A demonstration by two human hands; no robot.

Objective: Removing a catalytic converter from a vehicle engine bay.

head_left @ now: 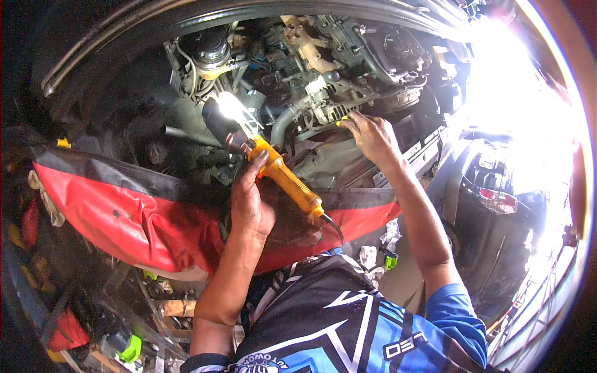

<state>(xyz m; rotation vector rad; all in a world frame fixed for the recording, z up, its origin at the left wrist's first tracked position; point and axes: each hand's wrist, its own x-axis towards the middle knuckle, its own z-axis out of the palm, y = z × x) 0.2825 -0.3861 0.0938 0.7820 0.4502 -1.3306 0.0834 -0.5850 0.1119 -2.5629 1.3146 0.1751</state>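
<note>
My left hand (252, 205) is closed round the ribbed orange handle of a corded work lamp (289, 183). The lamp's lit bulb end points up into the engine bay, toward the far left. My right hand (376, 140) reaches over the front of the bay, its thumb and fingers pinched on a small yellow piece (341, 122). What this piece belongs to is hidden. Just beyond it sits the alternator (333, 110), beside a thick grey hose (283, 127). The engine (280, 71) lies farther back.
A red and black fender cover (137, 217) drapes over the car's front edge before me. The raised hood (242, 11) arches above. At the right stands another dark car (491, 205) with a red tail light, near glaring daylight. Clutter and tools lie below at the left.
</note>
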